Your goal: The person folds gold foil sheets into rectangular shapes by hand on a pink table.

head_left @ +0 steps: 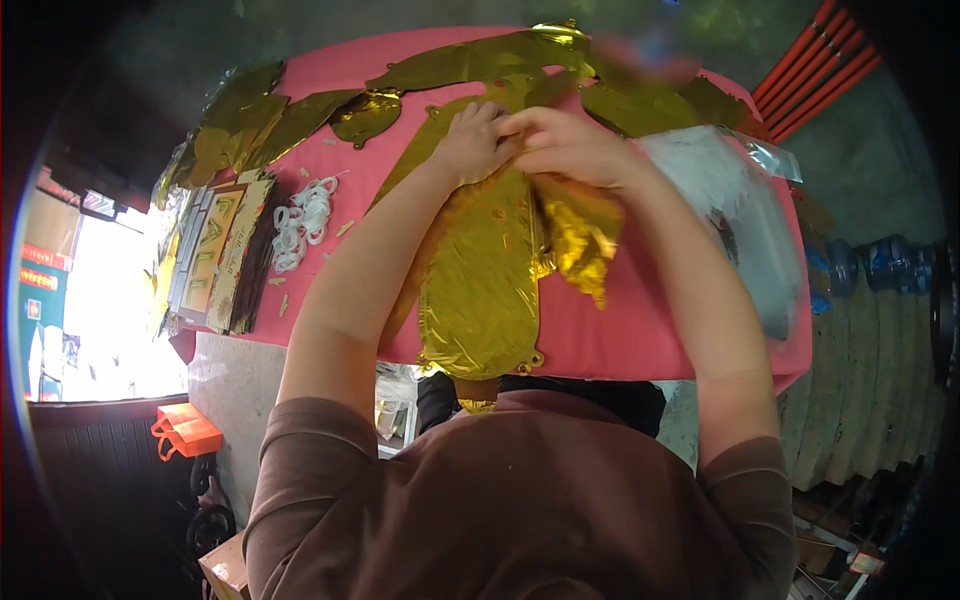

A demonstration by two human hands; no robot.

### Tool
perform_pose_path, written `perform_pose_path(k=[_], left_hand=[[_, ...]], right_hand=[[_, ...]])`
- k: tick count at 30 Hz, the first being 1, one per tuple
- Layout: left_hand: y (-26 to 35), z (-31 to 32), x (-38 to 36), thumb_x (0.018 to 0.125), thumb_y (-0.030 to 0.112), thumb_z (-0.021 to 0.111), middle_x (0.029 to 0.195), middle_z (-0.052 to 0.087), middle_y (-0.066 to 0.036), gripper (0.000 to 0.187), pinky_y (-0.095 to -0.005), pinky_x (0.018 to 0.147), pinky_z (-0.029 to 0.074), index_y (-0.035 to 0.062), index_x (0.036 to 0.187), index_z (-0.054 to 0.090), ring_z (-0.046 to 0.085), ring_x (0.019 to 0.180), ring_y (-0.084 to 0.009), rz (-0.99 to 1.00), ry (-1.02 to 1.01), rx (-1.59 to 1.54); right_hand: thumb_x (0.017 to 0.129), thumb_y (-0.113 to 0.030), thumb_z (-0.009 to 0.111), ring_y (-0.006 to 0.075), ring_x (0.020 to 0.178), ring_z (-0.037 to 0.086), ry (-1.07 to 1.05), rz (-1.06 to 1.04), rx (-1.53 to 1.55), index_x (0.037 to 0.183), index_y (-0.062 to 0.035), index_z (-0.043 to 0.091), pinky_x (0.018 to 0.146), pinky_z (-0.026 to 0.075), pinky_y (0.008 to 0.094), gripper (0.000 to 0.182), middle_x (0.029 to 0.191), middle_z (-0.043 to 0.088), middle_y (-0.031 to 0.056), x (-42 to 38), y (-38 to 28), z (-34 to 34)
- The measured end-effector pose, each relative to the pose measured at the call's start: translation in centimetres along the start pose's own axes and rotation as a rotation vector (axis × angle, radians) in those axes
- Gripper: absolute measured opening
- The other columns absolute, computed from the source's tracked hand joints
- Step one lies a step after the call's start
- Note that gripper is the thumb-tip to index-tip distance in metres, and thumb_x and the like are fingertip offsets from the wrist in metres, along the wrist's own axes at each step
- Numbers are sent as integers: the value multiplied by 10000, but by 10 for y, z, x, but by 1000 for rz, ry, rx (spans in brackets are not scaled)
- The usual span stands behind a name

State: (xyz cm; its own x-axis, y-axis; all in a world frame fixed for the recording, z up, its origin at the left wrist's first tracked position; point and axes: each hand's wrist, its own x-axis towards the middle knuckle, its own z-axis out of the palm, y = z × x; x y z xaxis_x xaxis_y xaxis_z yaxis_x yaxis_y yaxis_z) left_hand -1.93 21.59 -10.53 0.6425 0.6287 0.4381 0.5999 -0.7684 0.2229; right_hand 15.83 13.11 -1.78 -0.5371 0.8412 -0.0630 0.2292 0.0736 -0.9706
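Note:
A flat, uninflated gold foil balloon (480, 285) lies lengthwise in front of me, its small tabs reaching over the table's near edge. My left hand (475, 148) rests on the upper part of the foil, fingers laid out on it. Close beside it, my right hand (575, 148) has bent fingers pinched at the foil; the fingertips are partly hidden. A crumpled, folded piece of gold foil (582, 240) hangs below the right hand. More flat gold foil balloons (460, 65) spread across the far side of the table.
The pink-covered table (650, 300) carries white cord (303, 222) and a stack of printed packages (225, 250) on the left. Clear plastic bags (735, 215) lie on the right. Red poles (815, 70) stand beyond, and an orange bag (186, 431) sits at lower left.

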Motion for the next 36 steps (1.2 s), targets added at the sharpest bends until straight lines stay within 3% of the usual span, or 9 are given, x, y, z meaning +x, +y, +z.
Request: perform_pose_path(k=[3,4,5,10,13,16,18,21,36], left_hand=[[-1,-1,1,796,263,552,1124,500,-90,316,-387,895,364,113,1072,593,432,1075,-254,124,124,-138],[1,0,7,785,246,554,1067,535,-107,281,-392,865,378,100,1018,610,465,1038,-261,-42,-47,48],[1,3,13,774,229,555,1009,570,-124,249,-396,835,392,88,965,628,497,1001,-269,-170,-249,260],[-24,20,7,790,238,543,948,585,-127,228,-406,811,401,82,930,633,523,942,-282,56,16,54],[-38,30,12,799,243,537,911,594,-129,222,-412,796,407,79,910,637,539,907,-290,104,49,59],[-47,37,13,809,249,530,874,603,-131,220,-418,781,412,76,889,640,555,871,-298,135,74,57],[-52,41,14,815,252,526,849,609,-132,222,-422,771,416,74,875,643,565,848,-303,158,89,52],[-58,46,14,825,258,519,812,618,-133,228,-428,757,422,70,854,646,581,813,-311,176,96,52],[-20,9,10,841,278,493,792,637,-175,295,-454,805,428,32,833,655,594,832,-358,-46,-135,-36]], right_hand=[[801,-47,569,88,793,544,-7,-67,-285,1215,-25,455,702,438,220,429,866,603,49,15,-18,40],[799,-44,565,93,791,546,-8,-70,-377,1212,-17,454,709,438,223,429,854,605,51,15,-24,51],[812,-47,560,109,815,564,-46,-102,-255,1204,-1,453,732,444,236,409,851,614,60,18,-18,61],[880,-82,535,152,935,608,50,-442,82,1183,24,458,835,451,270,330,866,643,71,4,-4,52],[877,-81,536,200,972,600,228,-279,17,1199,39,439,883,437,300,357,948,639,113,-14,18,27],[889,-134,522,285,1146,506,402,-214,-685,1261,47,397,978,372,359,432,1170,551,200,-22,50,26],[921,-296,452,335,1304,311,410,-243,-938,1307,30,358,1050,277,455,514,1373,336,248,-20,68,41],[939,-318,411,320,1373,150,321,-103,-950,1378,29,247,1103,146,431,583,1453,202,221,-19,57,63],[926,-436,377,315,1374,143,300,-15,-1103,1371,47,243,1106,121,454,670,1454,205,211,-12,56,74]])
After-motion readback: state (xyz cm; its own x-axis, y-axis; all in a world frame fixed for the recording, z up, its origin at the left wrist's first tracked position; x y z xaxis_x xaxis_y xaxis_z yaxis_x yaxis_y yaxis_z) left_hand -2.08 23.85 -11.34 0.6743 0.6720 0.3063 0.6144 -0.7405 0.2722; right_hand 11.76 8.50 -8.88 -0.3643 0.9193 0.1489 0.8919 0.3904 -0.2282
